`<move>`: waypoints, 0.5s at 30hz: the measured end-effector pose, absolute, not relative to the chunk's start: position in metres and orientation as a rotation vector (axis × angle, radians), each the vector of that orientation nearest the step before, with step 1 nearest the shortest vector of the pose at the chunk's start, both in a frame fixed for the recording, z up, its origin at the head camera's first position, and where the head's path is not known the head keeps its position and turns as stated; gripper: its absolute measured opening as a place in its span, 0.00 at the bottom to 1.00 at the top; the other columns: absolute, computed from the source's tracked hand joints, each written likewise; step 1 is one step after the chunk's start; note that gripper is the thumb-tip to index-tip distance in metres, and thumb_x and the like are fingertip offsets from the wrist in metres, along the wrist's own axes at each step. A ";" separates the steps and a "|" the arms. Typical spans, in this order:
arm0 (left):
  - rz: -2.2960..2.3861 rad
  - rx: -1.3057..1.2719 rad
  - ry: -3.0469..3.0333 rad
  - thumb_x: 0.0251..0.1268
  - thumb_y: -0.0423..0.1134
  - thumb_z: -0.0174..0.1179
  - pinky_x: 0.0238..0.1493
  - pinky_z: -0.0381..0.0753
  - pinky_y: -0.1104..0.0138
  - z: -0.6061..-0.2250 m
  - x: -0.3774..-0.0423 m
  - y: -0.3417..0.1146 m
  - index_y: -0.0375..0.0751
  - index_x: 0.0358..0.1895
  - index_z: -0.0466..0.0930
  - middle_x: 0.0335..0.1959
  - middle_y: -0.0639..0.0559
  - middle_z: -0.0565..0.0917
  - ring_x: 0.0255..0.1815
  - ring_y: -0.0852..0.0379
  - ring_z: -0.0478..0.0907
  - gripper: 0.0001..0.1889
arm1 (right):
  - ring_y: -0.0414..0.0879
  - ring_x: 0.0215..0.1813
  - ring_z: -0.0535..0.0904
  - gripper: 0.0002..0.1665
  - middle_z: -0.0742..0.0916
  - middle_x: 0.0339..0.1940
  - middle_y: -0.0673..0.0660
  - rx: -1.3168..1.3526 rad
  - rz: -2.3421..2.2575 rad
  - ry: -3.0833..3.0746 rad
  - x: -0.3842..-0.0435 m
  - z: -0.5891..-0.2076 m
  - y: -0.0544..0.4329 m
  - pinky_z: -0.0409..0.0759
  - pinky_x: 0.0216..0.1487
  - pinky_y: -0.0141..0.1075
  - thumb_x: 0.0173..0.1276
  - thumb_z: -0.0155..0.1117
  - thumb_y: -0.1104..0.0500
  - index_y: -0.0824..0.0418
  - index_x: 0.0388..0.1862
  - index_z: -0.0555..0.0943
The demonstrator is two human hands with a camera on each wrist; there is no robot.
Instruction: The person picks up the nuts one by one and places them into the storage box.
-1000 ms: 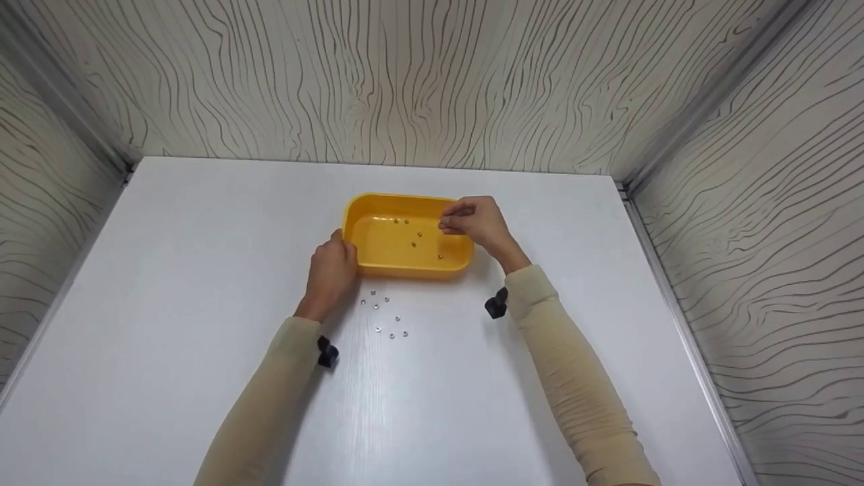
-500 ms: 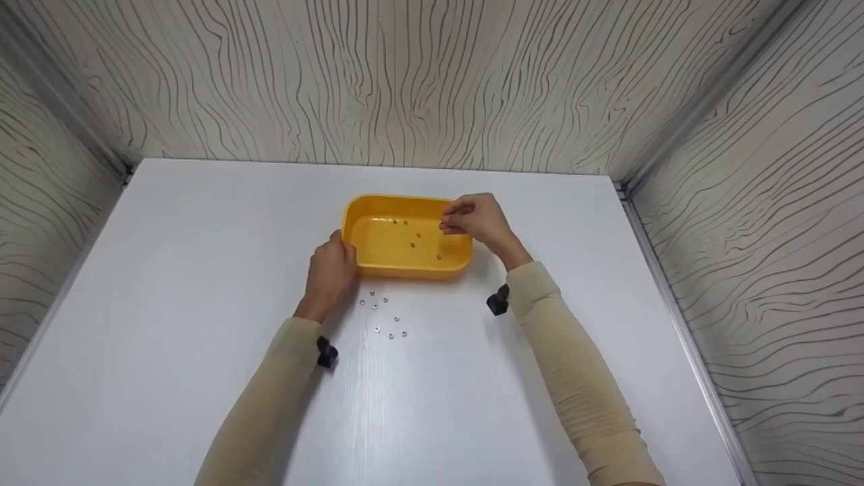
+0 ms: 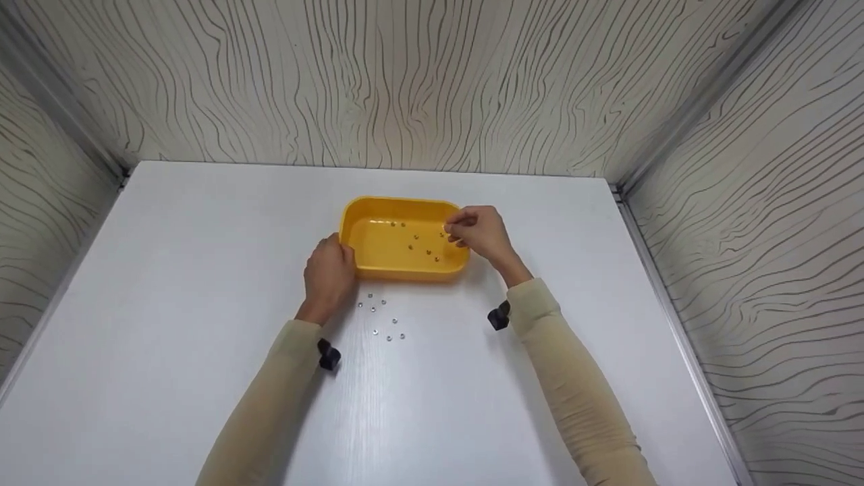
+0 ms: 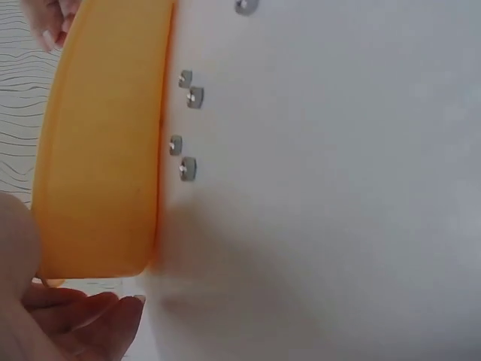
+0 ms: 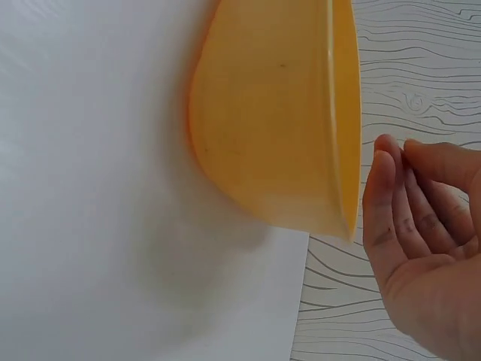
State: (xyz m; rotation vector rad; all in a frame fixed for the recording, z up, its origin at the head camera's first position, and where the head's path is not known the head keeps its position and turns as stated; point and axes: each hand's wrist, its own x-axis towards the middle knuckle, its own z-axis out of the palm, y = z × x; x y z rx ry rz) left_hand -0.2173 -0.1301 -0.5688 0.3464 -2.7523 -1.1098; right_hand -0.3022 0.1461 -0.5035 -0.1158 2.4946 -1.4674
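Observation:
A yellow plastic tray (image 3: 405,274) rests on the white table. My left hand (image 3: 329,272) grips its left end, thumb by the rim; the left wrist view shows curled fingers (image 4: 83,316) beside the end wall. My right hand (image 3: 481,234) hovers over the tray's right end. Its thumb and fingertips are close together, and no object shows between them in the right wrist view, where the hand (image 5: 428,218) is beside the rim. Several small metal nuts (image 3: 410,248) are scattered in the tray. More nuts (image 4: 188,169) lie on the table in front of it.
The white table (image 3: 202,283) meets a wood-grain patterned wall (image 3: 405,81) at the back. Similar panels stand at both sides. A black wrist device (image 3: 329,355) is on the left sleeve, another black device (image 3: 499,316) on the right.
Two more nuts show at the tray's right side, near and below the right hand. That hand has moved slightly down and right, its fingertips changed. The left hand keeps its hold on the tray.

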 end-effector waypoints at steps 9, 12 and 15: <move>-1.097 0.333 -2.747 0.80 0.41 0.47 0.68 0.82 0.47 -0.568 -0.206 -0.129 0.31 0.81 0.56 0.72 0.28 0.68 0.66 0.37 0.76 0.32 | 0.50 0.48 0.85 0.09 0.91 0.44 0.57 -0.309 -1.354 2.788 -0.278 -0.518 0.148 0.87 0.54 0.41 0.73 0.69 0.60 0.62 0.46 0.90; -1.080 0.324 -2.739 0.80 0.43 0.47 0.66 0.83 0.47 -0.569 -0.199 -0.131 0.30 0.81 0.55 0.72 0.28 0.68 0.65 0.37 0.76 0.33 | 0.51 0.48 0.85 0.10 0.91 0.45 0.57 -0.390 -1.332 2.833 -0.272 -0.522 0.151 0.87 0.55 0.43 0.74 0.68 0.60 0.63 0.48 0.89; -1.088 0.320 -2.740 0.81 0.45 0.47 0.68 0.82 0.46 -0.569 -0.194 -0.133 0.31 0.81 0.53 0.72 0.29 0.68 0.66 0.37 0.75 0.34 | 0.54 0.51 0.86 0.11 0.91 0.47 0.60 -0.442 -1.321 2.855 -0.266 -0.525 0.152 0.87 0.58 0.46 0.73 0.67 0.61 0.65 0.49 0.89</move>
